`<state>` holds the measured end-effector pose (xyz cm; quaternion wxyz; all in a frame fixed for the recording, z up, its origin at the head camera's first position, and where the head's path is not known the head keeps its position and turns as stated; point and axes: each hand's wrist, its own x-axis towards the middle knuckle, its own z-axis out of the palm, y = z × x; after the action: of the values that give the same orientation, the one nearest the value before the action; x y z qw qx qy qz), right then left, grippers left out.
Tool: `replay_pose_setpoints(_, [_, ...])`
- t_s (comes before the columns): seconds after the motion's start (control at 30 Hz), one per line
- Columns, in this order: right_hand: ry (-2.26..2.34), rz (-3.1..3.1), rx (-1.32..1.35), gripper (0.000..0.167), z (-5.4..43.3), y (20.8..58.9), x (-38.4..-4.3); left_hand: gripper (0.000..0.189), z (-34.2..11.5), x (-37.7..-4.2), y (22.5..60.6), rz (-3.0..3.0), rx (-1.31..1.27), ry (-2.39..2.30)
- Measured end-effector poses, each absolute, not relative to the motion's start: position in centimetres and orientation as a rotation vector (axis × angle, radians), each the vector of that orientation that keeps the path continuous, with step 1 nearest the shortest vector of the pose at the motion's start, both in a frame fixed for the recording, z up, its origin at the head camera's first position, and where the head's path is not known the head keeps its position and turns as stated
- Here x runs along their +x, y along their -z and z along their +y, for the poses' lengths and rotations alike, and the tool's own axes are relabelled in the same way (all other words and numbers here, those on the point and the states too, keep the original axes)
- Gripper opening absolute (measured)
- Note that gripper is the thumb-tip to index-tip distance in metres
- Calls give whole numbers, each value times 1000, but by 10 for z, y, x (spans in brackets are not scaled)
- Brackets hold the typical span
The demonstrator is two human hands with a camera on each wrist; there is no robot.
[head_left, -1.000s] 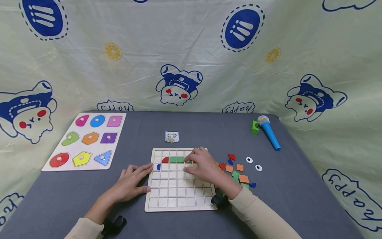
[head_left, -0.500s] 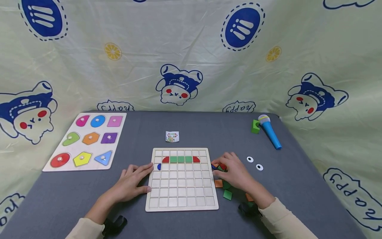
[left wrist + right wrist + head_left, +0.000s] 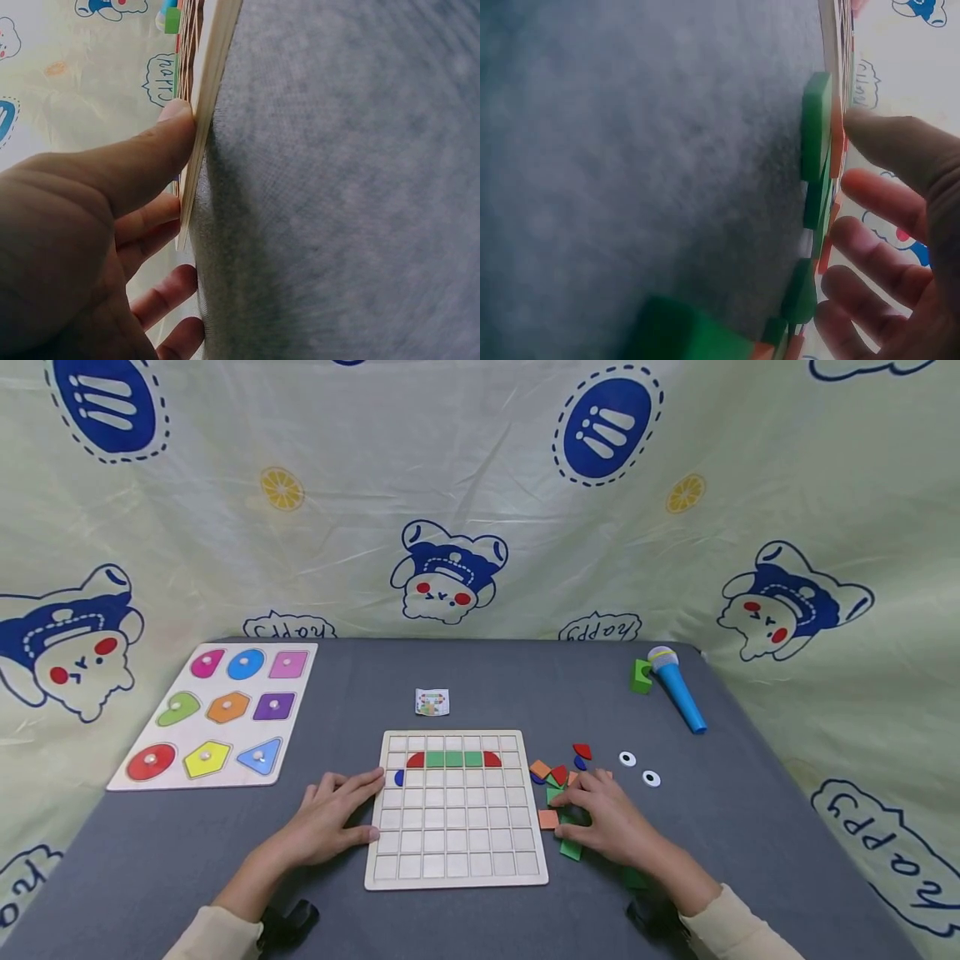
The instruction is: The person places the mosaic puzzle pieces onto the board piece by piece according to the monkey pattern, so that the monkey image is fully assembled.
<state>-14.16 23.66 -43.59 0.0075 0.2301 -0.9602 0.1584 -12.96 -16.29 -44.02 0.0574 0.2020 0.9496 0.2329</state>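
Observation:
A wooden grid board (image 3: pixel 456 867) lies mid-table. Its second row bears green squares (image 3: pixel 453 760) with a red curved piece (image 3: pixel 416 761) on the left and another red piece (image 3: pixel 492 760) on the right; a blue half-round piece (image 3: pixel 399 778) sits one row lower. My left hand (image 3: pixel 330 822) rests at the board's left edge, its thumb touching the wooden side in the left wrist view. Over the loose tiles beside the board, my right hand (image 3: pixel 611 817) hovers with thumb and fingers apart. Below it are a green tile (image 3: pixel 571 849) and an orange tile (image 3: pixel 548 819).
At the left lies a shape puzzle board (image 3: pixel 217 668) with knobbed pieces. A small printed card (image 3: pixel 432 702) is behind the grid. Far right are a blue toy microphone (image 3: pixel 678 693), a green block (image 3: pixel 641 677) and two white rings (image 3: pixel 651 779). A printed curtain (image 3: pixel 525 552) hangs behind.
My right hand has left the grid, where a red piece now ends the green row, and moved right and nearer over the loose tiles. My left hand stays at the board.

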Motion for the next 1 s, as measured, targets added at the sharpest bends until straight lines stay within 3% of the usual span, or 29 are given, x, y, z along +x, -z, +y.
replay_pose_setpoints(1.0, [-327,-2985,655,20,227,442,-138,70,-162,-131,444,2888,607,-722])
